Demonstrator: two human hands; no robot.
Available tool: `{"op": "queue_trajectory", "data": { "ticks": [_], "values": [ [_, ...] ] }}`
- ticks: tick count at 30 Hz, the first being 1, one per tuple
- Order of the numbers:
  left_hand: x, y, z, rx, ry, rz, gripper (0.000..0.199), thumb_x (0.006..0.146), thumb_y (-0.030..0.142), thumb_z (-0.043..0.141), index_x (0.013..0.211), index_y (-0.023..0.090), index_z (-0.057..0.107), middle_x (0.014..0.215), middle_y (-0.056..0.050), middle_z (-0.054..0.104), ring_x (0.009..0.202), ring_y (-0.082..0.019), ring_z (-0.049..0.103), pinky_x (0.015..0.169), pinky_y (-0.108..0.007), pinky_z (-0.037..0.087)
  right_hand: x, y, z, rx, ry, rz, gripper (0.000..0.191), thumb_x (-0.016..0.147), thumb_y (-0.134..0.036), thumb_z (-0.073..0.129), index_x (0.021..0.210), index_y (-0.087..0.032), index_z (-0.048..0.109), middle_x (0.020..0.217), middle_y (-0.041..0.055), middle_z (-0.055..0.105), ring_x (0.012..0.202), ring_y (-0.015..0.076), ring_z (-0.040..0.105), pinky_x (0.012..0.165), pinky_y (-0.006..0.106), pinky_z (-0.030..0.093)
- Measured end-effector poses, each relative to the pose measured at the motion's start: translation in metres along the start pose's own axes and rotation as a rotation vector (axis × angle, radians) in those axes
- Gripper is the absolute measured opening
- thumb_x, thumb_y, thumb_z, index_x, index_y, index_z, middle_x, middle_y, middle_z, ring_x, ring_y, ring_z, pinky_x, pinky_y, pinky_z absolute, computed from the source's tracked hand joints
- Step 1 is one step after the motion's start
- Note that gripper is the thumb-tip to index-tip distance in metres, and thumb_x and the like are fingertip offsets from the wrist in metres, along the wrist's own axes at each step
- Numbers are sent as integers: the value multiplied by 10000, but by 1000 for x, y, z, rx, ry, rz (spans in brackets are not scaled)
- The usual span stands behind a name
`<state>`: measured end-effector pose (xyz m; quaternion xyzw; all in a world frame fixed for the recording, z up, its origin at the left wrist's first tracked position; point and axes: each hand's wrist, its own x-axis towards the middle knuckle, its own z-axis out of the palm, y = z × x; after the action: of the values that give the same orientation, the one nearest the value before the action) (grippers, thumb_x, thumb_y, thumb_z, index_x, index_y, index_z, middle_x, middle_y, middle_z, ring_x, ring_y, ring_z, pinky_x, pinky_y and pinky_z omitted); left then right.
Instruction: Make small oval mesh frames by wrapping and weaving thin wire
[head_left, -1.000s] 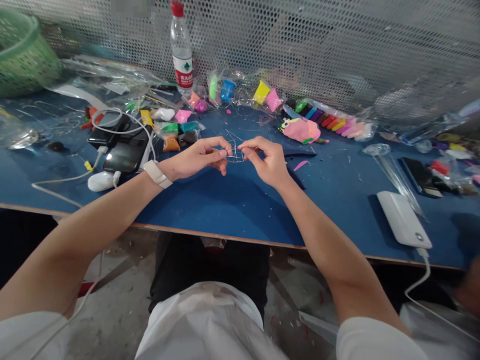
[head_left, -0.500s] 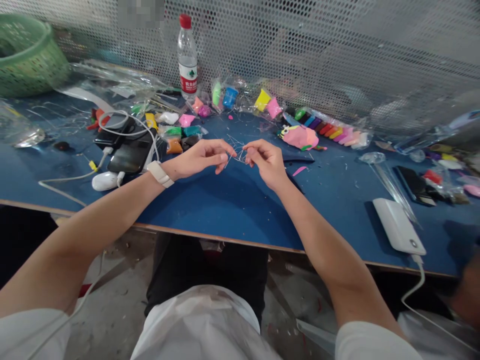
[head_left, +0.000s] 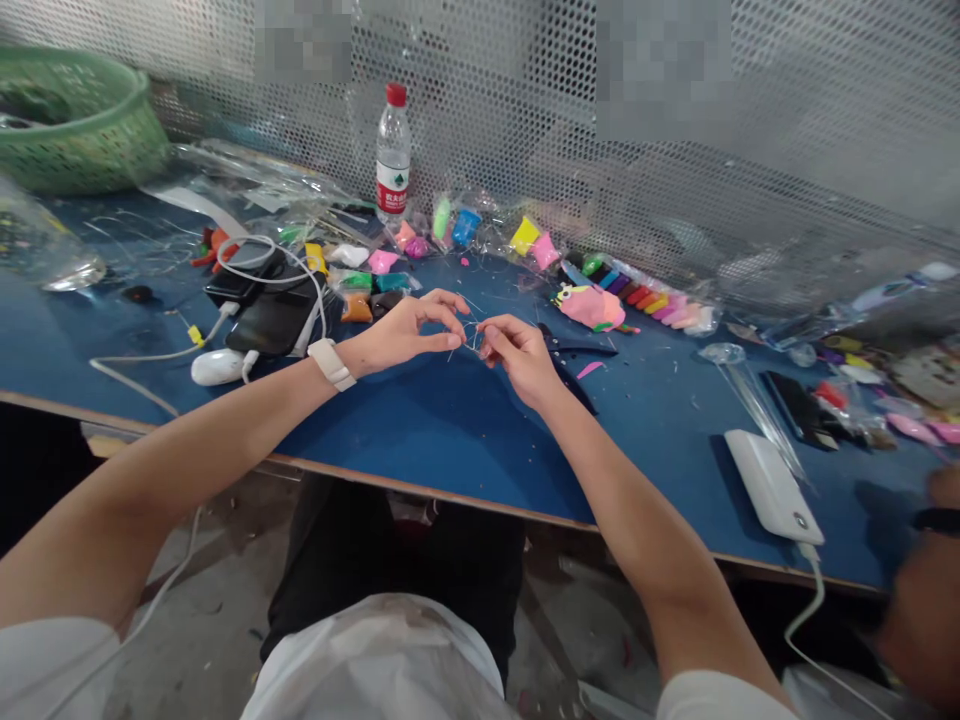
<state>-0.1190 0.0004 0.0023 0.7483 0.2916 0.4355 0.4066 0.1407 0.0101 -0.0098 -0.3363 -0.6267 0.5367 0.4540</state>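
Observation:
A thin, shiny wire (head_left: 472,338), bent into loose loops, spans the small gap between my two hands above the blue table. My left hand (head_left: 415,330), with a pale band on its wrist, pinches the wire's left side between thumb and a finger; its other fingers are lifted. On the other side, my right hand (head_left: 517,355) grips the wire with thumb and forefinger, the remaining fingers curled in. Just behind the right hand lie dark-handled pliers (head_left: 581,348), partly hidden by it. A pink clay figure (head_left: 592,306) with an eye rests beyond them.
Packets of coloured clay (head_left: 465,228) line the mesh partition, near a water bottle (head_left: 394,160). At left are a green basket (head_left: 112,140), a phone (head_left: 274,315) and cables. A white power bank (head_left: 772,485) lies at right, near another person's arm (head_left: 926,600).
The view has tilted, so the table things sit lower in the picture. My left hand's fingers have spread a little, and both hands stay close together at the wire.

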Motion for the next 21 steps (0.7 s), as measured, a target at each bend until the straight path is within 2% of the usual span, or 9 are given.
{"op": "queue_trajectory", "data": {
  "ticks": [4, 7, 11, 15, 18, 21],
  "values": [
    [0, -6, 7, -172, 54, -13, 436, 926, 652, 980, 974, 226, 905, 1332, -121, 731, 1292, -243, 704, 1112, -398, 579, 0, 2, 4, 43, -34, 79, 589, 783, -793, 1016, 970, -260, 849, 683, -47, 666, 666, 141, 607, 598, 279, 483],
    [1, -7, 10, -176, 70, 10, 433, 947, 641, 966, 989, 215, 899, 1254, -109, 744, 1163, -200, 722, 1038, -355, 586, 0, 3, 6, 68, -47, 104, 603, 777, -797, 1016, 968, -260, 822, 673, -66, 628, 649, 133, 595, 582, 268, 473],
    [2, -4, 7, -45, 84, 64, 479, 991, 695, 900, 968, 216, 893, 1207, -114, 784, 1102, -204, 744, 1049, -383, 592, -1, 2, 7, 97, -50, 124, 604, 774, -791, 1022, 969, -261, 808, 665, -80, 594, 642, 127, 589, 583, 261, 476],
    [2, -1, 4, 19, 21, 85, 461, 974, 692, 917, 1016, 233, 917, 1242, -129, 817, 1148, -229, 769, 1094, -414, 602, 0, 4, 5, 101, -26, 134, 623, 753, -797, 1031, 966, -256, 807, 678, -77, 603, 655, 121, 594, 592, 250, 477],
    [2, -2, 4, 29, 8, 63, 456, 945, 673, 948, 984, 221, 897, 1177, -116, 820, 1101, -223, 772, 1064, -406, 607, 1, 6, 3, 96, -22, 147, 614, 752, -776, 1040, 967, -253, 803, 678, -71, 609, 653, 125, 587, 582, 252, 462],
    [2, -1, 4, 18, -5, 65, 445, 1005, 643, 894, 1009, 200, 846, 1112, -101, 813, 1039, -200, 760, 1007, -373, 598, 2, 5, 2, 104, -34, 155, 607, 758, -771, 1032, 962, -255, 788, 676, -73, 598, 651, 126, 575, 593, 258, 460]
  ]
}}
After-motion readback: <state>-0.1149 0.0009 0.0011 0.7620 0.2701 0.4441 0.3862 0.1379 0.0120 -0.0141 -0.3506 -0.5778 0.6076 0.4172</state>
